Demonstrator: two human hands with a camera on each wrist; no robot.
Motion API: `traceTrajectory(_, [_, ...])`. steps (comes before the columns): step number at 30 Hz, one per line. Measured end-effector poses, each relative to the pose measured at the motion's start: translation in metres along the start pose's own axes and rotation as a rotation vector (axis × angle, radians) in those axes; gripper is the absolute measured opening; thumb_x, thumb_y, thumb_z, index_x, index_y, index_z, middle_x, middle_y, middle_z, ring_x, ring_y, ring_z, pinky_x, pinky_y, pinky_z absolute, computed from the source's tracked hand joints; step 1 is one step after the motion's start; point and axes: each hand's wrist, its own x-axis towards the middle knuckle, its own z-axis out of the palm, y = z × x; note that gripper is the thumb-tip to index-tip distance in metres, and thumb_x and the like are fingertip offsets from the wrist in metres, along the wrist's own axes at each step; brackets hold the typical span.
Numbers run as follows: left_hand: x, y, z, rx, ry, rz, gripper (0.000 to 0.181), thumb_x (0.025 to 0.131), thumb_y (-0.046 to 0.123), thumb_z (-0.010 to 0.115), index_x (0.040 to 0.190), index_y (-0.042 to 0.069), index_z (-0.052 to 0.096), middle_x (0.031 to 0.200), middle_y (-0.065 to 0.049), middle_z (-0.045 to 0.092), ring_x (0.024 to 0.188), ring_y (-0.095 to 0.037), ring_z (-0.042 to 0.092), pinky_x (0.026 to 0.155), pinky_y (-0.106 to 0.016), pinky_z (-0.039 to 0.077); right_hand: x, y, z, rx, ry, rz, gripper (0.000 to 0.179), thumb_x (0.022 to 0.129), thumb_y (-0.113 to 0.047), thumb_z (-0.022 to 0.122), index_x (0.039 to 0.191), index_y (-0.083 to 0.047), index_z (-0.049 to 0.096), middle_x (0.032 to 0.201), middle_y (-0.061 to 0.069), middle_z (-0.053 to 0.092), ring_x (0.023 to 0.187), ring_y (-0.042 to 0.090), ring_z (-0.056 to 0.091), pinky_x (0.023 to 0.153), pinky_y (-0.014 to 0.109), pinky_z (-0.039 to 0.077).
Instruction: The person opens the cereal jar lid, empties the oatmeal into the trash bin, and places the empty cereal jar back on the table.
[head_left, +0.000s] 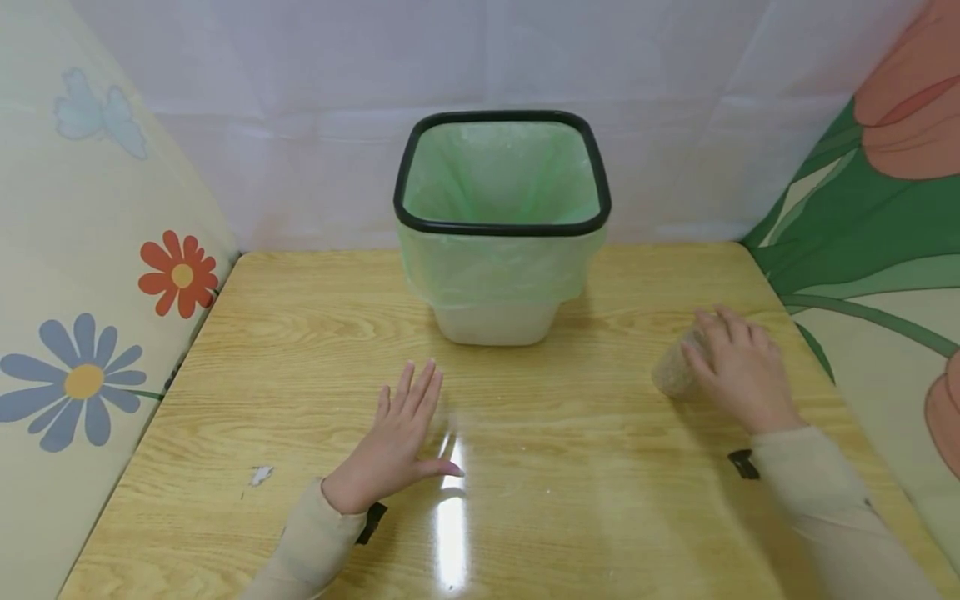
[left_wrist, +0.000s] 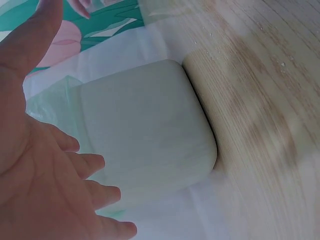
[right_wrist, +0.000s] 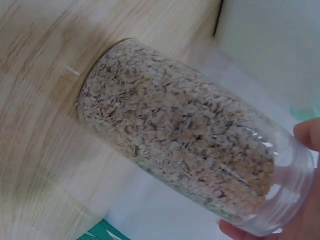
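Note:
My right hand (head_left: 746, 375) grips a clear jar of oat flakes (right_wrist: 175, 130) around its top end, at the right of the table. In the right wrist view the fingertips and thumb sit on opposite sides of the jar's clear upper rim, and the flakes fill most of it. The jar's base is close over the wood. My left hand (head_left: 393, 450) holds nothing; its fingers are straight and spread, palm down over the table's front middle. Beyond it stands a pale waste bin (left_wrist: 145, 125), which has a green liner (head_left: 495, 267) folded over under a black rim ring (head_left: 502, 228).
The wooden table (head_left: 315, 333) backs onto a white cloth (head_left: 315, 100). Flower-printed panels stand along the left and right edges. A small white scrap (head_left: 261, 475) lies at the left, and a bright light reflection shows near the front middle.

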Motion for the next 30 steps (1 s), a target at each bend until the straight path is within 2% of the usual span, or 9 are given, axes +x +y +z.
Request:
traceTrajectory(6, [0.001, 0.001, 0.0, -0.009, -0.008, -0.006, 0.115, 0.074, 0.048, 0.077, 0.149, -0.011, 0.012, 0.157, -0.028, 0.005, 0.142, -0.049, 0.001, 0.105, -0.072, 0.016, 0.002, 0.003, 0.004, -0.019, 0.013, -0.008, 0.048, 0.101, -0.027, 0.045, 0.135, 0.006, 0.043, 0.129, 0.04, 0.04, 0.109, 0.06, 0.037, 0.088, 0.071, 0.032])
traceTrajectory(16, [0.003, 0.002, 0.001, -0.046, -0.009, -0.025, 0.113, 0.076, 0.043, 0.078, 0.15, -0.011, 0.011, 0.157, -0.027, 0.006, 0.143, -0.048, 0.001, 0.106, -0.071, 0.014, 0.003, 0.001, 0.01, -0.016, 0.086, -0.061, 0.044, 0.097, -0.022, 0.048, 0.13, 0.006, 0.048, 0.12, 0.038, 0.045, 0.104, 0.057, 0.041, 0.087, 0.067, 0.033])
traceTrajectory(24, [0.004, 0.003, 0.002, -0.052, -0.013, -0.028, 0.113, 0.076, 0.043, 0.077, 0.15, -0.01, 0.01, 0.157, -0.026, 0.006, 0.143, -0.048, 0.002, 0.107, -0.07, 0.014, 0.003, -0.006, 0.017, -0.048, 0.191, -0.152, 0.045, 0.094, -0.027, 0.047, 0.126, 0.005, 0.053, 0.112, 0.036, 0.052, 0.096, 0.054, 0.048, 0.08, 0.064, 0.039])
traceTrajectory(27, [0.004, 0.003, 0.002, -0.059, -0.014, -0.028, 0.113, 0.076, 0.042, 0.078, 0.15, -0.01, 0.01, 0.157, -0.027, 0.006, 0.143, -0.048, 0.001, 0.107, -0.07, 0.013, 0.003, -0.007, 0.019, -0.044, 0.213, -0.179, 0.047, 0.095, -0.03, 0.045, 0.125, 0.005, 0.054, 0.111, 0.036, 0.053, 0.095, 0.053, 0.048, 0.08, 0.064, 0.039])
traceTrajectory(30, [0.005, 0.003, 0.003, -0.056, -0.005, -0.022, 0.112, 0.076, 0.042, 0.078, 0.15, -0.01, 0.011, 0.157, -0.027, 0.007, 0.142, -0.049, 0.002, 0.106, -0.07, 0.014, 0.003, -0.009, 0.02, -0.032, 0.198, -0.179, 0.047, 0.095, -0.03, 0.045, 0.125, 0.006, 0.053, 0.112, 0.036, 0.052, 0.099, 0.053, 0.048, 0.085, 0.063, 0.038])
